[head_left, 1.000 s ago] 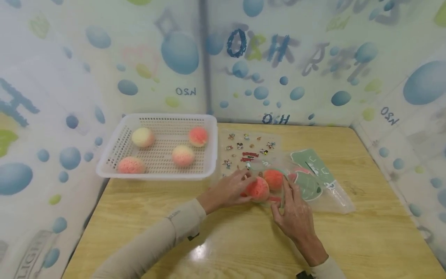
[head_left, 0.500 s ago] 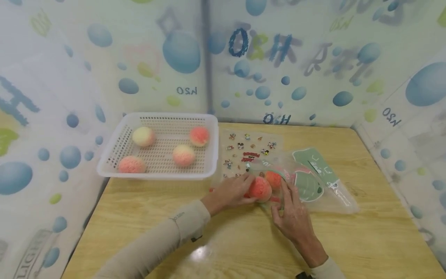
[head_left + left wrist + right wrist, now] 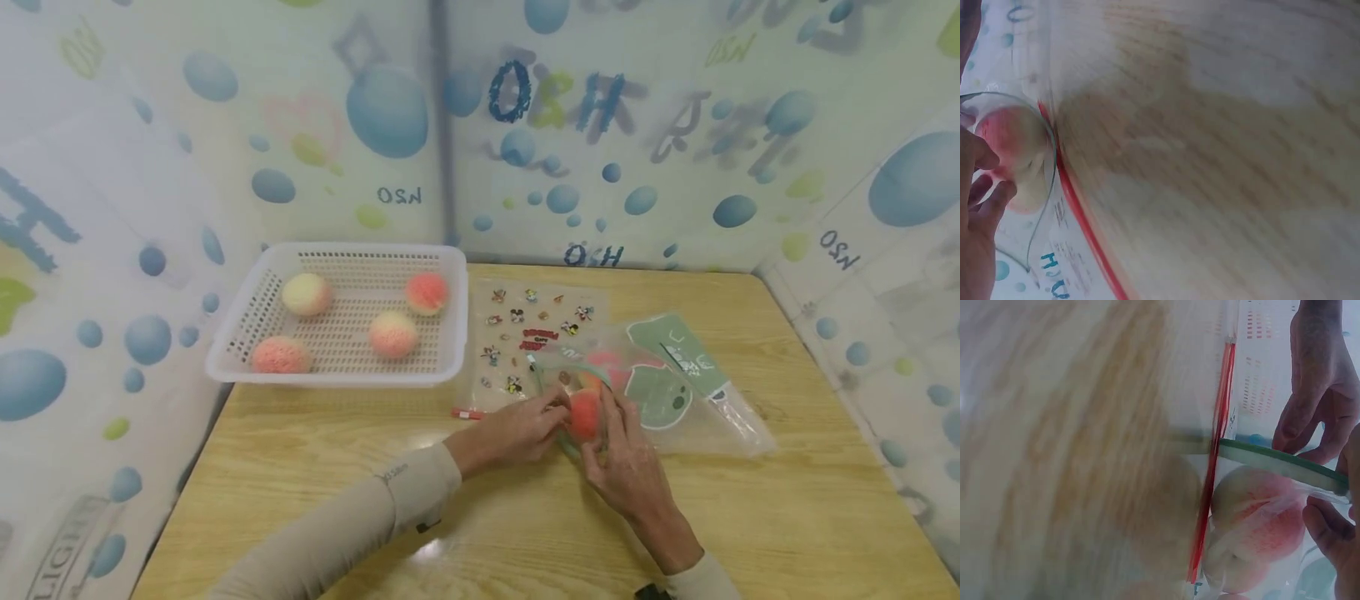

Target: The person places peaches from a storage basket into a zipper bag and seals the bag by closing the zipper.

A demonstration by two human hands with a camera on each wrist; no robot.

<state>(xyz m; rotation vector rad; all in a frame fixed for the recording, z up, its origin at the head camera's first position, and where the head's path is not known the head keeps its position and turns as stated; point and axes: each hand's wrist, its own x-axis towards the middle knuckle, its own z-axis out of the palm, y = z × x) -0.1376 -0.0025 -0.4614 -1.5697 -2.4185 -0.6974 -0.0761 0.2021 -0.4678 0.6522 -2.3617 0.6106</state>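
A red-and-cream peach (image 3: 584,414) lies just within the mouth of a clear zip bag (image 3: 660,392) with a green edge and green printing. Behind it, partly covered, is a second peach (image 3: 592,382) in the same bag. From the left, my left hand (image 3: 517,429) reaches to the bag's mouth, its fingertips at the peach. Thumb and fingers stand apart beside the fruit in the left wrist view. My right hand (image 3: 633,458) pinches the bag's green rim on the other side. In the right wrist view, peaches (image 3: 1259,514) show through the plastic below the green zip edge (image 3: 1279,456).
A white perforated basket (image 3: 337,379) with several peaches stands at the back left. Another clear bag (image 3: 536,317), printed with cartoon figures and with a red zip strip (image 3: 467,413), lies flat under the left side. Patterned walls (image 3: 562,200) border the wooden table (image 3: 787,500).
My left hand has moved right and pushed the front peach into the bag's mouth; its fingers have left their hold around it. My right hand stays at the rim.
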